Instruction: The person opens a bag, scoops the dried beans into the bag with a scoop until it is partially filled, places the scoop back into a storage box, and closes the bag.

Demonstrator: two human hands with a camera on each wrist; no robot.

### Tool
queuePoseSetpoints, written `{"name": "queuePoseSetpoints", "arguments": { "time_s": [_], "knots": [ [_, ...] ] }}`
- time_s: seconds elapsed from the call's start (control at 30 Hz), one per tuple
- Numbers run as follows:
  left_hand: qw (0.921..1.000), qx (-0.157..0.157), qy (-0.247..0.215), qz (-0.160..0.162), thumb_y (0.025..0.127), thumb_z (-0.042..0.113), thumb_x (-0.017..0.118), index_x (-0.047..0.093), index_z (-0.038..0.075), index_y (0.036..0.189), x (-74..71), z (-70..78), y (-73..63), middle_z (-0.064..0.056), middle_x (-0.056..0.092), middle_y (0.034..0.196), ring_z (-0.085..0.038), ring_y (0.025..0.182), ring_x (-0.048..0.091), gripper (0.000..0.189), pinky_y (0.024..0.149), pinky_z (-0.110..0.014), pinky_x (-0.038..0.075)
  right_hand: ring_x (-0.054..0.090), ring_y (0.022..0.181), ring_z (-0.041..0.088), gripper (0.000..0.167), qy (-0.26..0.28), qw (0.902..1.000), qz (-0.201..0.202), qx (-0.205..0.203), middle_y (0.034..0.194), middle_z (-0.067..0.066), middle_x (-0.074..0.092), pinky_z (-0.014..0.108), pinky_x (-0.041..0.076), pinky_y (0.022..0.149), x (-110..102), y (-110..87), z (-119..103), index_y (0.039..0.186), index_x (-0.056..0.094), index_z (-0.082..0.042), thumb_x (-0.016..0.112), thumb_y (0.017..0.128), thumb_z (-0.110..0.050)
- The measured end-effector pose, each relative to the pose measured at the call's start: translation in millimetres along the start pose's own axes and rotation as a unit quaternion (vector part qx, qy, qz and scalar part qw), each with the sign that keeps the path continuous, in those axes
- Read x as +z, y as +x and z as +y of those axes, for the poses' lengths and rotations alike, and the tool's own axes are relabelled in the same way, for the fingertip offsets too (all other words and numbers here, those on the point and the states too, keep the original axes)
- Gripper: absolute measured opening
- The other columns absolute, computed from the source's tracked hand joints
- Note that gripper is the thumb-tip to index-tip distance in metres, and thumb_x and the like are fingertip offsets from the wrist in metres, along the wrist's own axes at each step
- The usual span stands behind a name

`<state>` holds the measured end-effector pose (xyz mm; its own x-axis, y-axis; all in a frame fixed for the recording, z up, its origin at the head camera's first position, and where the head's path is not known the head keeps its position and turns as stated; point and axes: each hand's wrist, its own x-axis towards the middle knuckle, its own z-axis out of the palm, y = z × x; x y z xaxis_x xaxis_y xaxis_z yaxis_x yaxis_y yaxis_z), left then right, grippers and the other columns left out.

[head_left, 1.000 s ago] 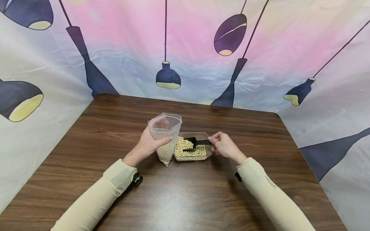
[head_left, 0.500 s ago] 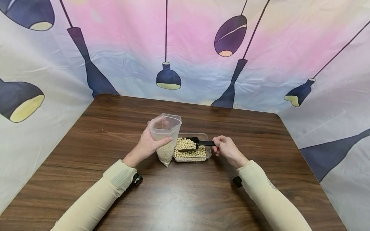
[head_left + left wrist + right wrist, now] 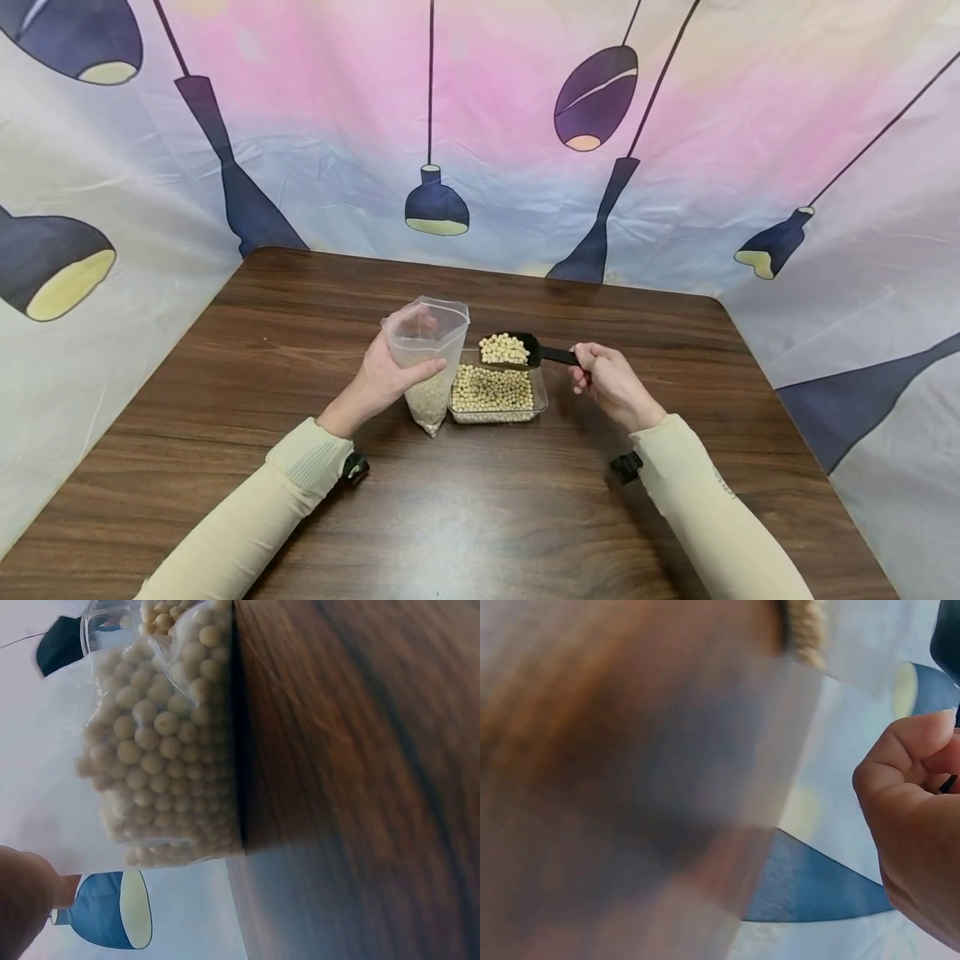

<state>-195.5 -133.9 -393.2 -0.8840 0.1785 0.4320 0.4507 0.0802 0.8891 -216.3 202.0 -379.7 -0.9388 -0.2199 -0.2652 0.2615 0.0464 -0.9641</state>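
My left hand [image 3: 380, 371] grips a translucent plastic bag [image 3: 448, 350] around its upper part, fingers behind and thumb in front. The bag stands upright on the table with its mouth open. Pale round beans [image 3: 161, 742] fill its lower part. Just right of it sits a clear rectangular container [image 3: 542, 407] holding more of the same beans [image 3: 491, 392]. My right hand [image 3: 618, 385] pinches the handle of a black scoop [image 3: 534, 350], which is heaped with beans and hangs above the container's back edge. In the right wrist view the scoop is mostly out of frame.
The bag and container stand near the middle of a dark wood-grain table [image 3: 450, 517]. A cloth backdrop [image 3: 510, 192] printed with hanging lamps rises behind the table and along both sides.
My right hand has drawn the scoop out of the beans, loaded, and lifted it up and slightly right. My left hand and the bag have stayed in place.
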Motion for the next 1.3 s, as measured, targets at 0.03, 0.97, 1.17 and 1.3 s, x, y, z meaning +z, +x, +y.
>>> {"name": "queuePoseSetpoints", "arguments": {
  "time_s": [0.03, 0.97, 1.17, 1.3],
  "knots": [
    [1.0, 0.001, -0.001, 0.0, 0.076, -0.006, 0.076, 0.043, 0.005, 0.139, 0.0, -0.8, -0.1, -0.02, 0.054, 0.123, -0.033, 0.114, 0.052, 0.072, 0.093, -0.028, 0.043, 0.043, 0.063, 0.012, 0.022, 0.007, 1.0, 0.0, -0.005, 0.072, 0.001, 0.047, 0.025, 0.044, 0.062, -1, -1.9, -4, 0.11, 0.045, -0.001, 0.036, 0.107, -0.021],
    [0.9996, -0.025, 0.009, -0.012, 0.077, -0.01, 0.072, 0.038, -0.007, 0.139, 3.5, 35.7, -2.7, -0.03, 0.05, 0.125, -0.04, 0.111, 0.052, 0.071, 0.09, -0.026, 0.045, 0.053, 0.061, 0.012, 0.02, -0.009, 0.9718, 0.043, -0.232, 0.066, 0.002, 0.059, 0.024, 0.051, 0.062, 32, -36.7, -116, 0.107, 0.05, 0.0, 0.051, 0.102, -0.019],
    [0.9996, -0.021, 0.011, -0.012, 0.077, -0.009, 0.073, 0.038, -0.007, 0.139, 3.0, 35.8, -3.0, -0.03, 0.05, 0.125, -0.043, 0.113, 0.05, 0.072, 0.091, -0.027, 0.044, 0.055, 0.059, 0.013, 0.022, -0.039, 0.9673, 0.055, -0.245, 0.063, 0.002, 0.06, 0.025, 0.052, 0.061, 39, -37.6, -123, 0.104, 0.051, 0.002, 0.053, 0.101, -0.02],
    [0.9995, -0.027, 0.012, -0.01, 0.076, -0.009, 0.073, 0.038, -0.006, 0.139, 2.4, 30.6, -2.1, -0.029, 0.051, 0.126, -0.04, 0.114, 0.051, 0.072, 0.091, -0.026, 0.044, 0.056, 0.056, 0.013, 0.024, -0.048, 0.9649, 0.06, -0.251, 0.061, 0.001, 0.061, 0.024, 0.051, 0.06, 41, -38.1, -127, 0.104, 0.05, 0.005, 0.053, 0.101, -0.018]
  ]
}}
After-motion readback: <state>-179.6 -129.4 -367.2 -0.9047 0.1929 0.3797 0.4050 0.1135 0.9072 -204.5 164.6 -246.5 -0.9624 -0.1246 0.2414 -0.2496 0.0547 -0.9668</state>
